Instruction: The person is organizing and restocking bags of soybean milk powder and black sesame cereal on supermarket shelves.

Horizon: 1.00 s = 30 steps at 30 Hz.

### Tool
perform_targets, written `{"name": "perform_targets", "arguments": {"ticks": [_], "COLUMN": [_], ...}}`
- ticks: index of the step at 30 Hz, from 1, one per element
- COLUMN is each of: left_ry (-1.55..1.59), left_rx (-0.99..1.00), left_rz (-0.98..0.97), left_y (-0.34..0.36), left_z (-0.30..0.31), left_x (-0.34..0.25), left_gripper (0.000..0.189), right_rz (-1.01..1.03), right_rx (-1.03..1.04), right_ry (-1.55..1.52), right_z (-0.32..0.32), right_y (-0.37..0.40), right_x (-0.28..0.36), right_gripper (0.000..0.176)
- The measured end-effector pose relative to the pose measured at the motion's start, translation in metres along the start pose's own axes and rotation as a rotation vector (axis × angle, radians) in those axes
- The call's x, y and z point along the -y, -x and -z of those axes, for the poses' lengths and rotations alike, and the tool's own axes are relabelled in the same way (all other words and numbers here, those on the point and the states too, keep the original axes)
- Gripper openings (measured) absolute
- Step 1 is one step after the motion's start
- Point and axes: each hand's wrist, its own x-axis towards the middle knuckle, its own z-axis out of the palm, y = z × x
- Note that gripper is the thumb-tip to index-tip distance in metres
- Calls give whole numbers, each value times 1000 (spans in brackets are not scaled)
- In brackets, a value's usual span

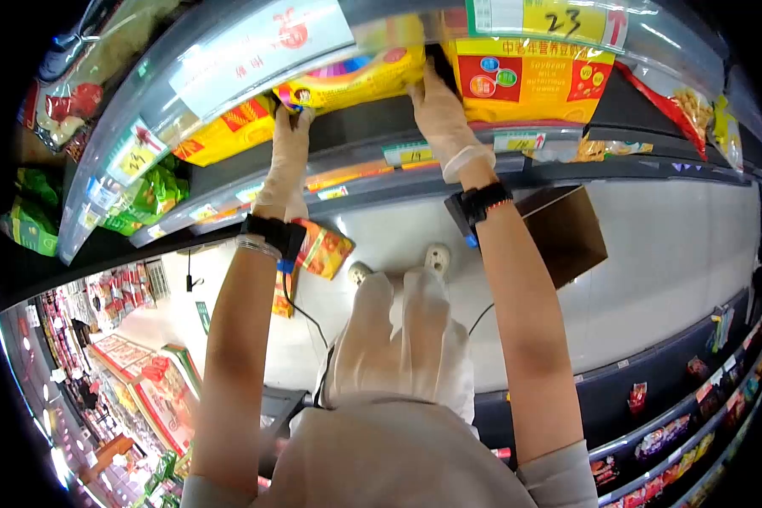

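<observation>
Both my hands wear pale gloves and reach onto a dark store shelf [360,125]. Between them a yellow package [356,80] with a colourful print lies at the shelf front. My left hand [289,148] grips its left end, fingertips at the lower corner. My right hand [438,110] holds its right end, the fingers partly hidden behind the price strip. Right of it stands a yellow and red soybean milk bag [529,83]. Left of it is another yellow and red bag [229,131].
An open cardboard box [565,235] stands on the floor at right. Orange and red packages [323,251] lie on the floor near my feet. Green bags [154,199] sit at the shelf's left. More stocked shelves [669,432] are at lower right.
</observation>
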Motion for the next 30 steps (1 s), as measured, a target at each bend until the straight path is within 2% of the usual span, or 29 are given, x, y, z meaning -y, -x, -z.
{"name": "perform_targets", "arguments": {"ticks": [3, 5, 9, 12, 15, 18, 19, 21, 23, 25, 27, 29, 30], "left_ry": [-85, 26, -20, -2, 38, 81, 78, -578, -511, -782, -850, -1012, -1031], "left_rx": [-53, -28, -35, -27, -40, -63, -55, -257, -177, -30, 14, 145, 136], "left_rz": [-6, 21, 43, 42, -8, -179, -181, -476, -494, -424, -439, -372, -375], "left_y": [-4, -4, -2, -7, -5, 8, 15, 39, 53, 67, 67, 64, 63], "left_z": [-1, -2, -4, -3, -5, -11, -15, -24, -31, -42, -47, -49, -49], "left_x": [7, 8, 5, 15, 18, 11, 8, -10, -13, -27, -21, -21, -20], "left_gripper": [39, 38, 38, 40, 47, 65, 65, 69, 68, 64, 63, 63, 64], "right_rz": [8, 63, 62, -3, -4, 4, 43, 69, 43, 88, 17, 11, 8], "right_rx": [-41, -117, -118, -91, -73, -92, -111, -124, -140, -175, -30, -30, -29], "right_ry": [76, 81, 42, 37, 12, 29, 9, -13, -7, 3, -6, -13, -20], "right_z": [-9, -16, -13, -11, -12, -18, -21, -22, -19, -24, -13, -8, -6], "right_y": [-3, -5, -3, -2, -3, -3, -6, -1, 0, -2, 1, 3, 3], "right_x": [-8, -14, -13, -8, -8, -15, -19, -21, -18, -23, -12, -8, -7], "right_gripper": [52, 51, 51, 44, 43, 41, 43, 46, 45, 44, 42, 43, 44]}}
